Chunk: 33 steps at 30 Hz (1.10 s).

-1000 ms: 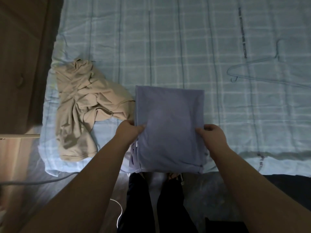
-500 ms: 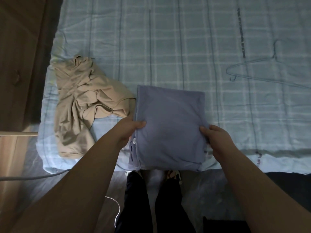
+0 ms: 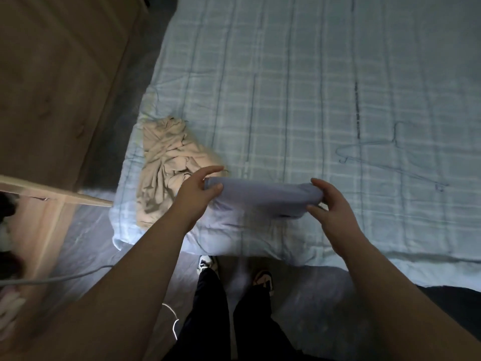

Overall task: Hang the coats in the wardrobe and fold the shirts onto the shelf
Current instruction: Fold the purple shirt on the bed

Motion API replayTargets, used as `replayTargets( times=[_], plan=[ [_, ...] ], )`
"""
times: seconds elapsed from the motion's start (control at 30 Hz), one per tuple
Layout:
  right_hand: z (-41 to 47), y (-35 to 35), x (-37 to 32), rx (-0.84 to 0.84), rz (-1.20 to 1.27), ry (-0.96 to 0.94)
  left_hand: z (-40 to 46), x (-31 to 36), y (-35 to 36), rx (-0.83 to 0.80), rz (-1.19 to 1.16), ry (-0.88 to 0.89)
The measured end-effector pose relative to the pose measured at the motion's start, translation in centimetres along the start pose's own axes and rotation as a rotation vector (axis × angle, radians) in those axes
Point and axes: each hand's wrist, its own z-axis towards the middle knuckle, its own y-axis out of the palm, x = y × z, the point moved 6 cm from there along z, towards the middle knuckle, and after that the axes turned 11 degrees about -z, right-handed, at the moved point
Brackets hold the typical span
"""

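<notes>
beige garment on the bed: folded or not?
Not folded. The beige garment lies crumpled in a heap on the bed, full of irregular creases.

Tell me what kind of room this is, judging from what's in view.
Most likely a bedroom: a bed with a plaid cover, a wire hanger lying on it, a crumpled beige garment, and both hands holding a folded blue shirt.

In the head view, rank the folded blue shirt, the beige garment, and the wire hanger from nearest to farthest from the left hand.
1. Folded blue shirt: gripped at its end by the left hand.
2. Beige garment: crumpled on the bed just left of that hand.
3. Wire hanger: far right on the bed, beyond the right hand.
</notes>
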Motion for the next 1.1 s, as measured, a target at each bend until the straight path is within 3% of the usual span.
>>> replayTargets(
  times=[0.1,0.2,0.33,0.5,0.6,0.7,0.8,1.1],
  plan=[
    [-1.0,-0.9,-5.1,-0.013,-0.198,-0.164,-2.4,4.0,-1.3,-0.045,0.080,0.050],
    [-1.5,-1.4,-10.6,0.041,-0.405,-0.300,-4.7,7.9,-3.1,0.012,0.299,0.144],
    [-2.5,-0.8,-18.7,0.144,-0.593,-0.481,-8.0,12.8,-7.4,0.198,0.441,0.228],
    [-4.8,4.0,-29.1,0.112,-0.604,-0.784,-13.2,17.2,-16.7,0.463,0.522,0.282],
    [-6.8,8.0,-34.7,-0.087,-0.402,-0.757,-17.5,19.2,-23.6,0.594,0.448,0.300],
    [-8.8,12.7,-40.0,-0.233,-0.248,-0.773,-22.1,20.3,-29.1,0.544,0.134,0.346],
    [-11.7,18.4,-45.1,-0.313,-0.168,-0.846,-27.2,20.4,-34.4,0.611,-0.069,0.422],
    [-21.6,41.8,-52.0,-0.479,-0.287,-0.966,-40.5,14.7,-52.4,0.920,-0.098,0.408]
  ],
)
